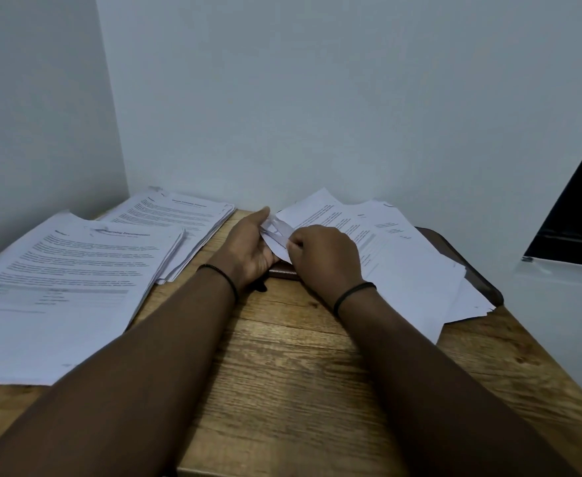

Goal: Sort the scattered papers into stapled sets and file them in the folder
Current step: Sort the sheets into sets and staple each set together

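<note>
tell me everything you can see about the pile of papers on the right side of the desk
The right pile of papers is a loose, fanned stack of white printed sheets, edges uneven and corners splayed. It lies flat over a dark brown folder by the wall, on the wooden desk. The left hand and right hand pinch its near-left corner, lifted and curled slightly. The print is too blurred to read.

Wooden table [282, 373] in a corner of 2 plain pale walls [317, 98], dim light.

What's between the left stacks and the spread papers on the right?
Head view: bare wooden table, crossed by both forearms; the left hand and right hand hold a paper corner.
</note>
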